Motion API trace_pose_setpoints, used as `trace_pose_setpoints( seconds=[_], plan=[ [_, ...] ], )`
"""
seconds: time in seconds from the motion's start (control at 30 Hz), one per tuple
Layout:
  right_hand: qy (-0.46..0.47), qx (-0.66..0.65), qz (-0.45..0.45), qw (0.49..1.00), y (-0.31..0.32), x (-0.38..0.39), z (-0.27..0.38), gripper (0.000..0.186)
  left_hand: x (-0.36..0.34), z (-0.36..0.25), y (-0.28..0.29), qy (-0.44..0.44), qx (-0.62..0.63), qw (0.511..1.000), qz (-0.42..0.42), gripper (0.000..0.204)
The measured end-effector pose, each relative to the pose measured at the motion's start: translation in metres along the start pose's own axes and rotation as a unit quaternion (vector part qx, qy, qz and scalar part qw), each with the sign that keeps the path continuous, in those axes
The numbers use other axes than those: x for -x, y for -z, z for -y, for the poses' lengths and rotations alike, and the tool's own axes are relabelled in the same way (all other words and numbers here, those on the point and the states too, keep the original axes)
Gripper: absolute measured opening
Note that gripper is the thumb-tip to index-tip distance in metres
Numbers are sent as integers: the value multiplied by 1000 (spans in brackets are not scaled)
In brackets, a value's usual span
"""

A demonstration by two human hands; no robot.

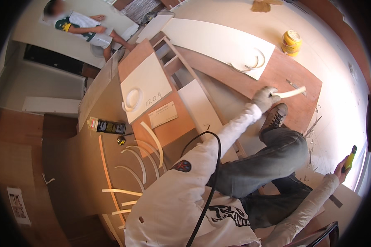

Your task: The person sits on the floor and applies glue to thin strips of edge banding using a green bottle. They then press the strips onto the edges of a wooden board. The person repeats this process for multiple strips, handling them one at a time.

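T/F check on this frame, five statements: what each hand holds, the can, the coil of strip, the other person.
1. The left hand, in a glove, grips a pale strip. True.
2. The right hand is empty. False: it holds a yellow-green tool.
3. A yellow can stands on the floor. True.
4. The coil of pale strip lies on bare wood. False: it lies on a white panel.
5. Another person lies at the upper left. True.

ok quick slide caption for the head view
Gloved left hand grips a pale edge-banding strip over a brown board; right hand holds a yellow-green tool.
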State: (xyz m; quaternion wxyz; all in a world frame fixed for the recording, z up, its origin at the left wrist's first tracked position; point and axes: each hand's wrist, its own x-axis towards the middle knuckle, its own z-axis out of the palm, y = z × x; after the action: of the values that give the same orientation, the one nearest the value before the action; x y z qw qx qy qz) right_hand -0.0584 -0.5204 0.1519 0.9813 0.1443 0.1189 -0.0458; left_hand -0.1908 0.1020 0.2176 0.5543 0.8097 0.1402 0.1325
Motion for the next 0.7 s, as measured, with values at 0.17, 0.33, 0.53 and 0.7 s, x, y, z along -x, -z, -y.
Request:
trace_pose_setpoints(
  seconds=[0.17, 0.33, 0.53, 0.7],
  plan=[
    [83, 218, 26, 972, -1, -11, 24, 44, 68, -9, 158, -20, 94, 983, -159, 34],
    [-4, -11, -28, 1000, -14, -4, 0, 47, 154, -19, 289, 61, 97, 935, -335, 36],
    [36, 13, -47, 998, -12, -16, -18, 46, 208, -30, 305, 16, 147, 873, -464, 37],
    [66, 47, -58, 995, -10, -17, -22, 42, 231, -42, 310, 69, 88, 855, -507, 42]
  ],
)
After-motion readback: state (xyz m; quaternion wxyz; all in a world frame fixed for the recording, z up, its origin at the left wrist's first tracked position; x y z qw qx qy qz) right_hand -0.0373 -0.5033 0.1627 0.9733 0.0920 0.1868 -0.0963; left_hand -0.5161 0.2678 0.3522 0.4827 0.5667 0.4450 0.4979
